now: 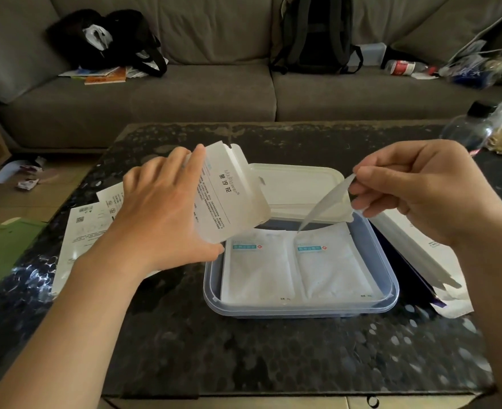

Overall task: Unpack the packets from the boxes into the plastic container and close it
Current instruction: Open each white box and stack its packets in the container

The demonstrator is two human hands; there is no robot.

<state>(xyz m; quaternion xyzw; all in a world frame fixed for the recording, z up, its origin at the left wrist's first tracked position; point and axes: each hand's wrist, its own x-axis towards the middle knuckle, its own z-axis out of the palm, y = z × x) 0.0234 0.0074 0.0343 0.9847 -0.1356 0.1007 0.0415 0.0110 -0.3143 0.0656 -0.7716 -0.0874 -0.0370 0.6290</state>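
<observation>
Packet [325,206] pinched in right fingers [362,188]; left hand [161,211] grips box [229,193].

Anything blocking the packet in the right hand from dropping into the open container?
Nothing visible. The right hand pinches the packet by its top edge, with its lower tip hanging just over the two packets lying flat in the container. The lid leans behind, and the box in the left hand is off to the side.
</observation>
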